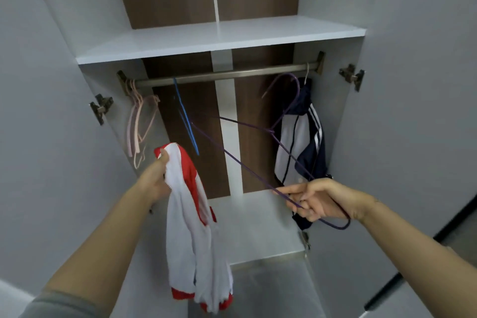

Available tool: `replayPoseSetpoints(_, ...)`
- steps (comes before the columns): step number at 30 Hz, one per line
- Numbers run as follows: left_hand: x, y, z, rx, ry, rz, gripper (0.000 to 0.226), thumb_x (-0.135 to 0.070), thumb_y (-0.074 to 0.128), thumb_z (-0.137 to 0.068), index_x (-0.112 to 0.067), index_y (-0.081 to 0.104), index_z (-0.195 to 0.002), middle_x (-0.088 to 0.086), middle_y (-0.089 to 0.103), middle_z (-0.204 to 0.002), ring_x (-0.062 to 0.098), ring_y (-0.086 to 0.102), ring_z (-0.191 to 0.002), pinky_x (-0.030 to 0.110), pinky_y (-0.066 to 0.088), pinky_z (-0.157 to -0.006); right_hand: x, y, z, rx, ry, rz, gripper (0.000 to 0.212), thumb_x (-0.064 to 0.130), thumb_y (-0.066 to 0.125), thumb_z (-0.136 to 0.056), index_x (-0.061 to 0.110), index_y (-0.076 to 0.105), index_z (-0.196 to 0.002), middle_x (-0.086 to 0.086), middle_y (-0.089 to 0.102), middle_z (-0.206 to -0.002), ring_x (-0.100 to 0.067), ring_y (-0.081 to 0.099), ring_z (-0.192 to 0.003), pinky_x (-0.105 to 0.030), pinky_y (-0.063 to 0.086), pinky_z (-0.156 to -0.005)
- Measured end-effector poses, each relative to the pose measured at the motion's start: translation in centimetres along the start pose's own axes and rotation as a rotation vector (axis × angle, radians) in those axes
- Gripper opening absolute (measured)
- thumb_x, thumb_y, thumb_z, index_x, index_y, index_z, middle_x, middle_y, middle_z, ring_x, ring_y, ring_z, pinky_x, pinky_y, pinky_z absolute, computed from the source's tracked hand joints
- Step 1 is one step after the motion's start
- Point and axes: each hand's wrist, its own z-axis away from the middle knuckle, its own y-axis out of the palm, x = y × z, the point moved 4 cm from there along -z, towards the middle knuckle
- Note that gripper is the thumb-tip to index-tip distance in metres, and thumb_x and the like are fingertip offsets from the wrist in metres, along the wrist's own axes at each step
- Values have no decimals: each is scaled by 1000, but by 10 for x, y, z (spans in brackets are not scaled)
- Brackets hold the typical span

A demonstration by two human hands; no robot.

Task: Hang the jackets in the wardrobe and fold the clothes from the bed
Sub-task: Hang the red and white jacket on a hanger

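Red-and-white jacket [192, 204] hangs pinched at collar in left hand [154, 178]; right hand [316, 200] grips purple wire hanger [247, 162] w/ fingers curled round it — feed one hanger arm into shoulder first, then hook onto rail [227, 74].

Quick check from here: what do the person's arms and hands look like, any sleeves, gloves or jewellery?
Both forearms are bare. A grey sleeve edge shows on the left arm near the frame's bottom. The left hand and right hand wear no gloves; no rings or watch visible.

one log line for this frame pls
stage: hangering red-white jacket | left hand: grips jacket | right hand: holds purple hanger, off rail | hung: navy-white jacket
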Motion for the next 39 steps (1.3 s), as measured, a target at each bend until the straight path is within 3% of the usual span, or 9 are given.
replayPoseSetpoints(4, 3, 15, 6, 39, -73, -113, 64, -47, 53, -93, -13, 42, -146, 18, 55, -137, 36, 59, -113, 48, 46, -94, -14, 2, 14, -31, -7, -43, 58, 15, 49, -80, 15, 55, -138, -8, 49, -89, -20, 23, -70, -29, 18, -59)
replayPoseSetpoints(8, -17, 20, 11, 139, -7, -481, 103, 4, 75, -76, -47, 23, -150, 8, 53, -138, 35, 61, -113, 47, 55, -85, -41, 3, 24, 30, -36, -135, 67, 21, 61, -74, 12, 53, -139, -9, 49, -91, -18, 28, -67, -33, 16, -61)
replayPoseSetpoints(12, -42, 17, 16, -2, 116, -621, 85, 24, 64, -72, -26, 49, -139, 13, 67, -112, 35, 65, -99, 46, 56, -80, -65, -12, 39, 142, 3, -194, 72, 19, 61, -76, 10, 44, -145, -13, 43, -95, -17, 34, -67, -29, 24, -60)
replayPoseSetpoints(16, -64, 21, 16, -102, 261, -739, 69, 23, 49, -71, -17, 59, -127, 9, 69, -94, 28, 66, -84, 35, 56, -73, -79, -24, 48, 204, 88, -231, 72, 15, 56, -77, 6, 41, -147, -13, 46, -96, -18, 35, -67, -26, 33, -58)
replayPoseSetpoints(21, -71, 44, 26, -36, 299, -875, 70, 23, 48, -72, -22, 59, -125, 8, 70, -95, 28, 69, -82, 35, 58, -68, -79, -17, 44, 174, 218, -99, 63, 16, 59, -79, 5, 51, -140, -11, 51, -88, -19, 34, -69, -28, 23, -58)
replayPoseSetpoints(24, -63, 66, 39, 100, 254, -990, 69, 21, 50, -74, -28, 59, -122, 5, 71, -99, 23, 71, -84, 32, 59, -64, -74, -7, 29, 125, 285, -50, 56, 19, 59, -82, 8, 55, -136, -9, 52, -87, -13, 47, -64, -26, 23, -58)
replayPoseSetpoints(29, -39, 100, 73, 274, 321, -1137, 65, 23, 46, -72, -28, 64, -108, 1, 71, -99, 15, 68, -87, 26, 56, -70, -57, 1, 2, 36, 246, 25, 66, 50, 67, -78, 10, 61, -130, -10, 49, -90, -15, 37, -63, -24, 32, -58)
replayPoseSetpoints(34, -17, 114, 98, 288, 490, -1152, 67, 21, 45, -69, -39, 65, -92, -16, 68, -76, -4, 61, -65, 13, 45, -51, -57, 7, -16, 42, 181, 6, 83, 67, 60, -78, 6, 55, -134, -9, 52, -91, -14, 37, -63, -27, 27, -60)
replayPoseSetpoints(39, 2, 79, 96, 170, 480, -1282, 46, 11, 63, -77, -13, 60, -117, 2, 64, -103, 0, 61, -84, 14, 49, -72, -54, 4, -27, -12, 76, -35, 83, 68, 74, -68, 7, 60, -122, -3, 54, -81, -13, 36, -61, -23, 27, -55)
